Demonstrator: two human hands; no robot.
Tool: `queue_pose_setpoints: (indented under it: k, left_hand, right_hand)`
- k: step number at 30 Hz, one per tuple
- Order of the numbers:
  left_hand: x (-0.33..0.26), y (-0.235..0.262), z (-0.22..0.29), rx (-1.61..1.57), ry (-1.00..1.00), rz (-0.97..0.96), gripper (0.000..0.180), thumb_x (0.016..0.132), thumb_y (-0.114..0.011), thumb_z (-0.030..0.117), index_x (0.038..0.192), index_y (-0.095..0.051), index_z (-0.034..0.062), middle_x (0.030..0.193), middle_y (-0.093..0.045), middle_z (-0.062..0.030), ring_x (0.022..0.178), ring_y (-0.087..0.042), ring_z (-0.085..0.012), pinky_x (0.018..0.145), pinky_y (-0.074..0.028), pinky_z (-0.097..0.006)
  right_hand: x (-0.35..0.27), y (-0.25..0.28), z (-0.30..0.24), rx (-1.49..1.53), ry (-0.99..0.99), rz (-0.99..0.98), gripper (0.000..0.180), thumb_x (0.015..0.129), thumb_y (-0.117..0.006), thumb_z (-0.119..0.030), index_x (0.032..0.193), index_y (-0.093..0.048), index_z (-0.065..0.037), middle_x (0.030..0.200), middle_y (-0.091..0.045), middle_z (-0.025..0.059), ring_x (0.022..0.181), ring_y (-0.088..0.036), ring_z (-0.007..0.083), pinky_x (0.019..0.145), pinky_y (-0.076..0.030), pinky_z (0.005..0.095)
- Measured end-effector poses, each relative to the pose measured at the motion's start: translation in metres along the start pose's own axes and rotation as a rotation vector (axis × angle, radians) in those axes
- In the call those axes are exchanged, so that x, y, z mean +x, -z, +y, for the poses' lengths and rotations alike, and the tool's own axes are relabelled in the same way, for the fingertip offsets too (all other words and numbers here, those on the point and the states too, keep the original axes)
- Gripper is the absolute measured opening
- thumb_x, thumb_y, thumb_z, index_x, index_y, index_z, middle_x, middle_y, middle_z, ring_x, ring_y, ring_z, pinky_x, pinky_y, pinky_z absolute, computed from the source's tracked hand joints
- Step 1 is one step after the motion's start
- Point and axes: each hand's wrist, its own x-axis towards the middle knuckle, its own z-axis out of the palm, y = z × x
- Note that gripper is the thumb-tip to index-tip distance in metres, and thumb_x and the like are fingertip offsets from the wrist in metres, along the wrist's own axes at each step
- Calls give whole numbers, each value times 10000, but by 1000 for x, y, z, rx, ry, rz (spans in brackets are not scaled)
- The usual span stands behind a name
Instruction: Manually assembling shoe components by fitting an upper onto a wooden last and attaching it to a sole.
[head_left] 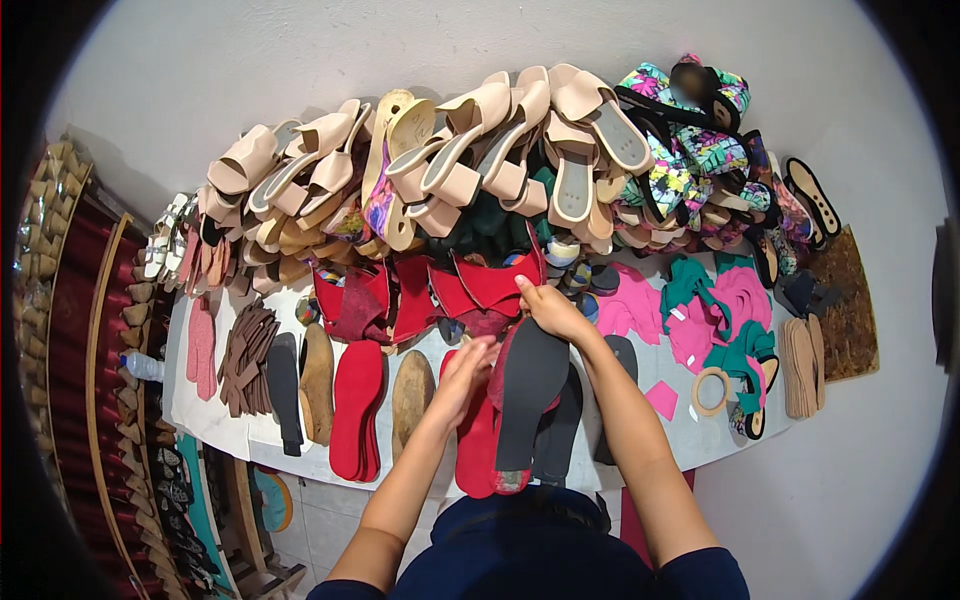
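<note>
In front of me, my right hand (553,308) is wrapped round the upper end of a sandal with a dark grey outsole (530,400) facing up. Red upper material shows along its edge. My left hand (463,377) is beside the sandal's left edge, its fingers stretched toward it; whether they touch it, I cannot tell. Red insoles (474,445) lie beneath and to the left of the sandal, and dark grey soles (560,430) to the right. Just beyond my hands are several red shoe uppers (410,298).
Beige heeled sandals (465,150) are piled along the wall, with floral sandals (690,180) at right. Wooden shoe lasts (317,385), stacked red insoles (356,410) and brown strips (247,360) lie left. Pink and green pieces (735,300) and a tape roll (711,391) are right.
</note>
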Motion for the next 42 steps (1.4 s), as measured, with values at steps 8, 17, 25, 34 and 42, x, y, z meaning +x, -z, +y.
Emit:
queue_pose_setpoints:
  k: [8, 17, 25, 34, 42]
  left_hand:
    - [50, -16, 30, 517, 202, -201, 311, 807, -563, 320, 846, -598, 13, 772, -570, 0, 704, -492, -45, 628, -385, -190]
    - [-10, -33, 16, -138, 247, -206, 690, 763, -587, 102, 1305, -160, 112, 1223, -356, -160, 1045, -459, -247, 869, -400, -334]
    - [-44, -14, -22, -316, 534, -420, 590, 630, -480, -46, 1192, -324, 47, 1066, -447, -169, 877, -492, -255, 766, -441, -379]
    - [-56, -27, -15, -407, 521, -450, 459, 540, -429, -7, 998, -411, 25, 802, -413, -83, 674, -425, -150, 640, -378, -286]
    - [-65, -40, -18, 1288, -230, -157, 713, 635, -513, 100, 1306, -272, 115, 871, -501, -234, 713, -554, -329, 676, -454, -397]
  right_hand:
    - [3, -12, -2, -50, -37, -126, 609, 892, -282, -460, 566, -426, 35, 494, -397, 69, 490, -354, 173, 524, -351, 342]
    - [5, 9, 17, 5, -40, -14, 635, 885, -266, -465, 594, -487, 54, 532, -483, 157, 524, -450, 270, 586, -385, 376]
    - [4, 14, 18, 109, -28, 154, 614, 881, -281, -493, 528, -409, -7, 466, -363, 54, 452, -347, 178, 491, -321, 323]
    - [-15, 5, 16, 43, 129, 400, 532, 896, -302, -430, 635, -489, -5, 529, -495, 103, 483, -466, 225, 514, -372, 343]
    - [-46, 15, 31, -168, -327, 518, 662, 871, -281, -487, 558, -574, 18, 512, -527, 165, 595, -562, 314, 583, -431, 375]
